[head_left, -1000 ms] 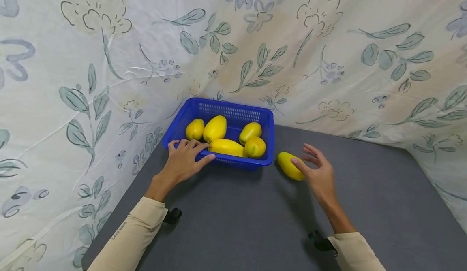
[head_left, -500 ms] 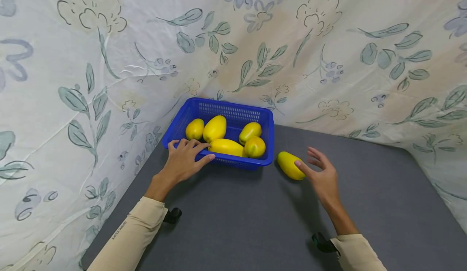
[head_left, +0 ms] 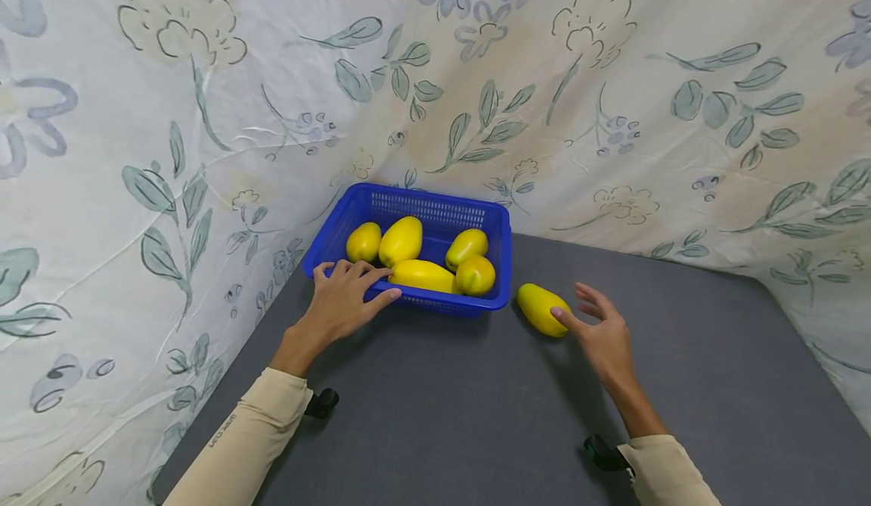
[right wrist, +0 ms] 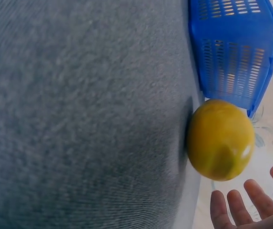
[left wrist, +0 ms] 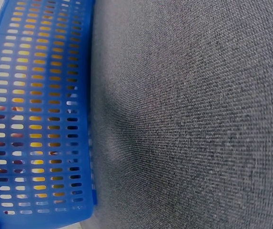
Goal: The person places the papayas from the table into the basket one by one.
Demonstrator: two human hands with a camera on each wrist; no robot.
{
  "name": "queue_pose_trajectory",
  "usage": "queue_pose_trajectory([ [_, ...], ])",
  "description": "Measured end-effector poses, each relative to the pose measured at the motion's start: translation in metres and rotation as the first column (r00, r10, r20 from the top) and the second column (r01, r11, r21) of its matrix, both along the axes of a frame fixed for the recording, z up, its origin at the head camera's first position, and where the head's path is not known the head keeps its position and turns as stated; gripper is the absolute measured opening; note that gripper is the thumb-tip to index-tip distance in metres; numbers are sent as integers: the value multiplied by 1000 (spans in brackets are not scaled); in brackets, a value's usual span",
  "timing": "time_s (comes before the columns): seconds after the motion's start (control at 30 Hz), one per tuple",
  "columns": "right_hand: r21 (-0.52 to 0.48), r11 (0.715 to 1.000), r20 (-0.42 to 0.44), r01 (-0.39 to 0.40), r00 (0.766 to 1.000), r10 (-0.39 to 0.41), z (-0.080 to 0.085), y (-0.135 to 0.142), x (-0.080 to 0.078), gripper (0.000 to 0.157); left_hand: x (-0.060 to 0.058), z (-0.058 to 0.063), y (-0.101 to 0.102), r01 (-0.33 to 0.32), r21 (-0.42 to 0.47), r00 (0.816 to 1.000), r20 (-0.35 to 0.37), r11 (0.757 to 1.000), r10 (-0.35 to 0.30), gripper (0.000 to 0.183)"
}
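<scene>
In the head view, a blue plastic basket (head_left: pixel 442 202) holds several yellow mangoes (head_left: pixel 401 242). My left hand (head_left: pixel 343 298) grips its near rim at the left, fingers bent over the edge and thumb along the outside. Another mango (head_left: pixel 540 309) lies on the grey table, just right of the basket. Beside it my right hand (head_left: pixel 602 336) is held with fingers spread and relaxed, holding nothing. The right wrist view shows a gap between this mango (right wrist: pixel 220 140) and the fingers. In the left wrist view the slotted basket wall (left wrist: pixel 41 119) hides most of the fruit.
The grey table (head_left: pixel 435 415) reaches to a floral cloth (head_left: pixel 531 113) hanging behind and along the left side. The basket stands close to the cloth at the back. A black wrist camera mount (head_left: pixel 322 403) sticks out at the left cuff.
My right hand has shifted slightly to the right and toward me, away from the loose mango. The left hand, basket and mangoes stay where they were.
</scene>
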State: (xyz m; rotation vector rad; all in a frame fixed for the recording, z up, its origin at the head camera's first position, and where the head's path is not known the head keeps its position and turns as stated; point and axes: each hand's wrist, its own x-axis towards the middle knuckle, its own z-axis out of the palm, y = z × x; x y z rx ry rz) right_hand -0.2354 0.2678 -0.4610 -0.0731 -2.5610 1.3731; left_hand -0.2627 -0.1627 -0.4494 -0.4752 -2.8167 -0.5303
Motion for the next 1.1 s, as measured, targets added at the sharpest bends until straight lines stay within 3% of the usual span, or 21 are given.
queue_pose_trajectory([
  [0.43, 61, 997, 84, -45, 996, 40, -9, 4, -11, 78, 0, 0, 3, -6, -2, 1000, 6, 1000, 6, 58],
  [1.1, 111, 989, 84, -97, 993, 87, -19, -2, -15, 65, 1, 1, 5, -15, -2, 1000, 7, 1000, 15, 57],
])
